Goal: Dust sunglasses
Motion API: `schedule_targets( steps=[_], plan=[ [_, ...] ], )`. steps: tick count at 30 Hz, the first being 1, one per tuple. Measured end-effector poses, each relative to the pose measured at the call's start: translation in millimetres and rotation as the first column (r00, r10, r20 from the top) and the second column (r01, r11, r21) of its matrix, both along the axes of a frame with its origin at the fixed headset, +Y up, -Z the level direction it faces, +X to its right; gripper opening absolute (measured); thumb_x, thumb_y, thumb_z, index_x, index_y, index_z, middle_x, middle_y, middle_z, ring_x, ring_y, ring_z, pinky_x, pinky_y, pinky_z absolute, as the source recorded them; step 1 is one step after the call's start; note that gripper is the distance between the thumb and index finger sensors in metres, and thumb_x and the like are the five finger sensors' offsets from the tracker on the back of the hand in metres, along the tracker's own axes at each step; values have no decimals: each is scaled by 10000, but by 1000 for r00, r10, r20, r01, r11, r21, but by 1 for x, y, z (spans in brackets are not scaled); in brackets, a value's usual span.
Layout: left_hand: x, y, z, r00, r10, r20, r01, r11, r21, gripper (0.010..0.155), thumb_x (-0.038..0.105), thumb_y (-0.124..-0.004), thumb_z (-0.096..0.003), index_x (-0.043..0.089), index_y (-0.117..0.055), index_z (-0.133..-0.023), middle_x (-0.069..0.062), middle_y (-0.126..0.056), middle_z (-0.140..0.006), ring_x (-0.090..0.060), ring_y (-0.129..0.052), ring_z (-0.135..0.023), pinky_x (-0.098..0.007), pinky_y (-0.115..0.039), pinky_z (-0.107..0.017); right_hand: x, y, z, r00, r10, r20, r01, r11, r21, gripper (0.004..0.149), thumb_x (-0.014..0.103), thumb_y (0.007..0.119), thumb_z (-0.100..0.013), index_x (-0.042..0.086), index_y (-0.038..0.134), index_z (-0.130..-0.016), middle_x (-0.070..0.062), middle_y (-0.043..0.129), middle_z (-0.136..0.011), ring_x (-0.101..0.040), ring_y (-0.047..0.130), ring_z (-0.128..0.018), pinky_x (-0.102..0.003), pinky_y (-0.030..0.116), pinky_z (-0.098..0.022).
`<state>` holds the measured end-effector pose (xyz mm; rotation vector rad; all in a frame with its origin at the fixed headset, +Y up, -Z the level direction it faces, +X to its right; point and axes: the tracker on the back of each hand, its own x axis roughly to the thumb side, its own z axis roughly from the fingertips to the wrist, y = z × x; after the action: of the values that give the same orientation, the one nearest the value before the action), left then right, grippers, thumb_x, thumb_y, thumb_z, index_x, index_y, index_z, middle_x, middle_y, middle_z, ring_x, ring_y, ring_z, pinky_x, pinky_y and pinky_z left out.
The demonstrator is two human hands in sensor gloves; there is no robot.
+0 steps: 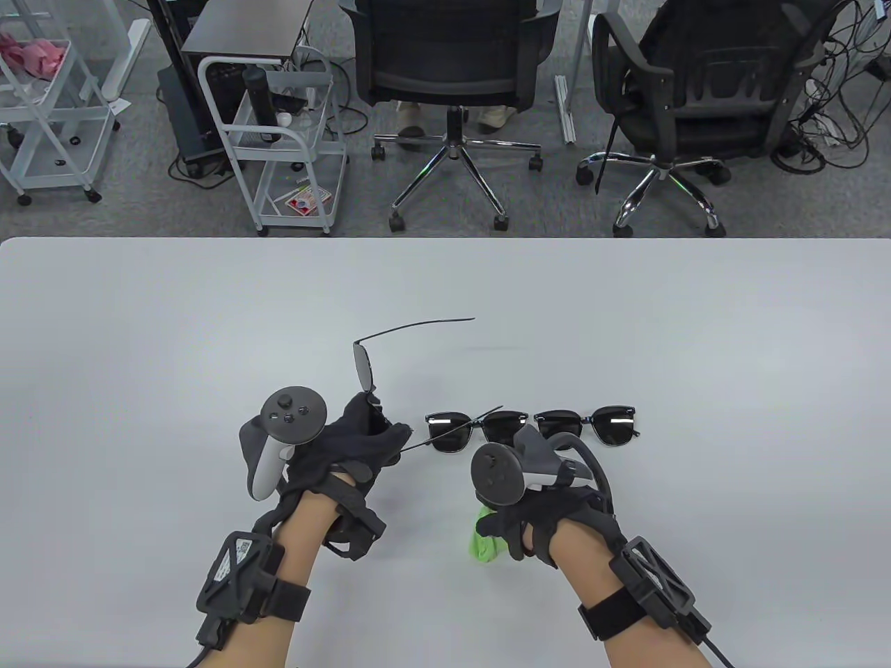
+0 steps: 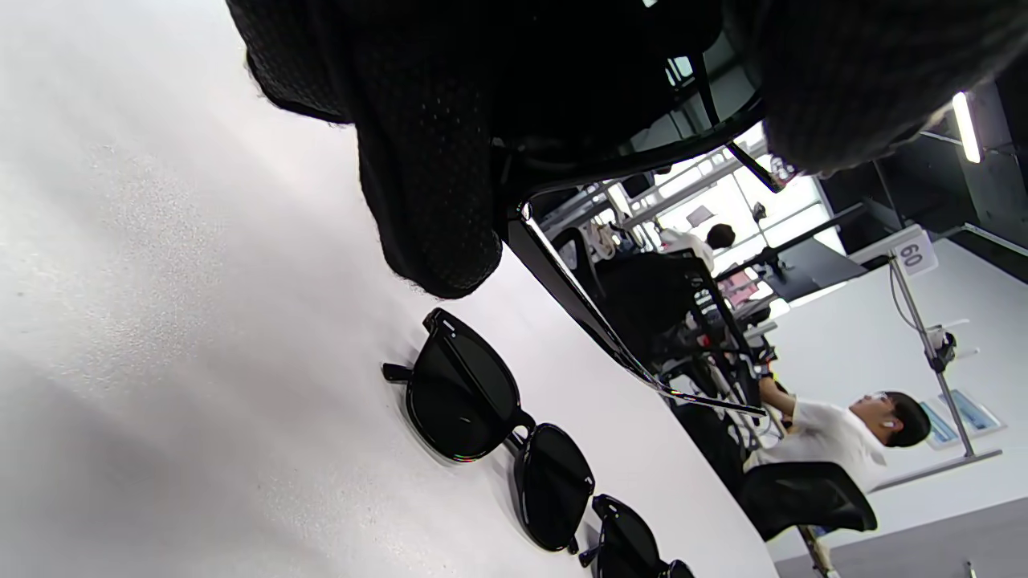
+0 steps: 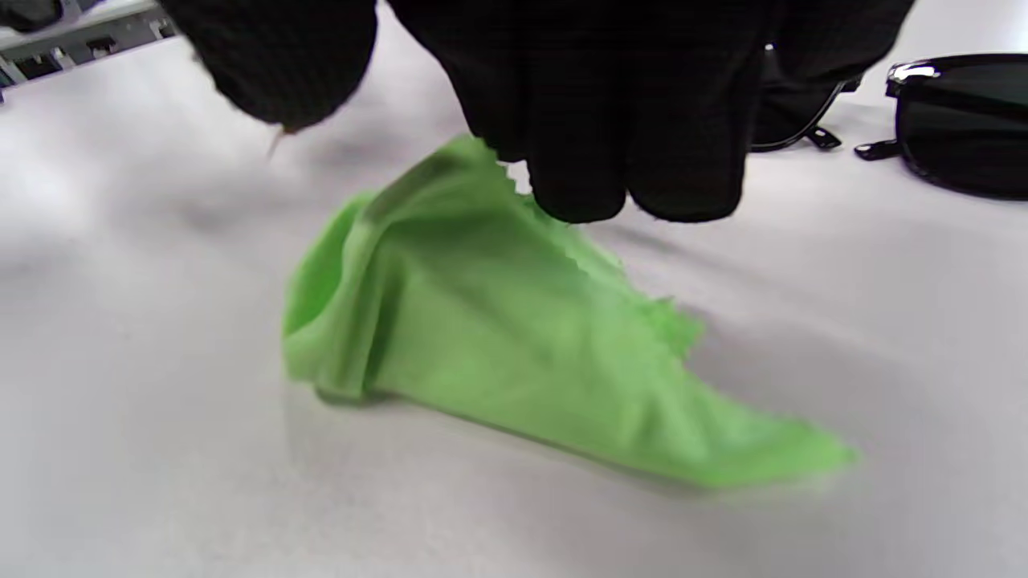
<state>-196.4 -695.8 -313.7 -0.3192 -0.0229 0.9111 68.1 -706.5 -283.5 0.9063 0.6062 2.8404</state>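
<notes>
the left hand (image 1: 348,445) pinches one pair of thin-framed sunglasses (image 1: 365,367) above the desk (image 1: 139,334), its arms unfolded. just right of it, two black sunglasses (image 1: 529,428) lie on the desk. near them the right hand (image 1: 529,515) pinches a green cloth (image 3: 514,345), whose lower part touches the desk

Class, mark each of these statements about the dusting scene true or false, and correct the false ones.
1. The left hand holds a pair of sunglasses up off the table. True.
2. The cloth is blue. False: it is green.
3. Two more pairs lie side by side on the table. True.
4. The right hand is wiping a lens. False: its fingers are at the cloth's edge, away from any lens.
5. The held pair has its arms folded shut. False: both arms stick out, unfolded.
</notes>
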Motion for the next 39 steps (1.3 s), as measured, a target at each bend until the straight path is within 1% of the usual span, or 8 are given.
schedule_targets(
  steps=[5,11,17,24,26,29,33,39],
  plan=[
    [2,3,2,997,78,2,-78,997,23,976,724,-785,-341,147,-465,-1060,-12,-788,-967,-143,-1118,-701,-398,-724,-706,10,13,-3,986,-141,86,123,974,190,617,496,756,-458,81,812,-912,-150,943,-868,-414,967,-717,-644,655,-581],
    [18,2,5,985,142,95,-144,989,16,976,730,-772,-339,174,-441,-1070,8,-771,-986,-118,-1101,-738,-392,-709,-727,16,25,1,923,-366,120,291,868,403,588,449,776,-456,93,797,-924,-150,916,-898,-418,951,-746,-652,656,-586],
    [42,0,12,967,171,186,-172,985,-11,978,726,-768,-335,185,-422,-1073,9,-766,-995,-110,-1088,-767,-387,-703,-735,6,28,8,919,-392,40,337,835,434,560,412,787,-453,86,804,-908,-150,899,-920,-419,937,-773,-663,648,-596],
    [71,-4,22,932,69,355,-63,998,-30,983,701,-790,-320,201,-403,-1072,-13,-779,-987,-139,-1088,-761,-409,-702,-725,-13,34,18,967,-252,-40,233,812,535,505,320,828,-433,63,849,-867,-165,939,-871,-410,974,-732,-663,664,-592],
    [73,-3,23,941,27,337,-30,1000,5,985,699,-791,-314,196,-409,-1070,-11,-787,-984,-142,-1093,-757,-408,-706,-724,-14,34,19,982,-182,-48,178,815,552,509,319,824,-435,67,835,-878,-155,933,-879,-396,978,-736,-657,668,-596],
    [68,-2,19,947,43,318,-50,999,14,980,706,-793,-313,218,-420,-1076,6,-781,-992,-130,-1086,-769,-406,-698,-731,-7,39,16,970,-242,-19,213,809,548,512,312,827,-435,79,841,-891,-157,935,-878,-400,979,-730,-655,666,-594],
    [56,-1,14,971,-12,240,-2,998,61,977,705,-790,-316,222,-419,-1079,17,-772,-996,-137,-1080,-768,-422,-686,-735,8,59,20,953,-301,-5,231,718,657,495,352,819,-440,114,858,-872,-116,967,-848,-368,1007,-698,-624,700,-588],
    [45,3,11,964,-167,206,133,976,170,966,706,-794,-311,273,-413,-1087,44,-748,-1013,-149,-1050,-787,-469,-662,-743,39,66,14,866,-497,51,343,666,662,620,431,764,-479,125,671,-1010,-165,740,-1039,-456,746,-924,-670,553,-637]
  ],
)
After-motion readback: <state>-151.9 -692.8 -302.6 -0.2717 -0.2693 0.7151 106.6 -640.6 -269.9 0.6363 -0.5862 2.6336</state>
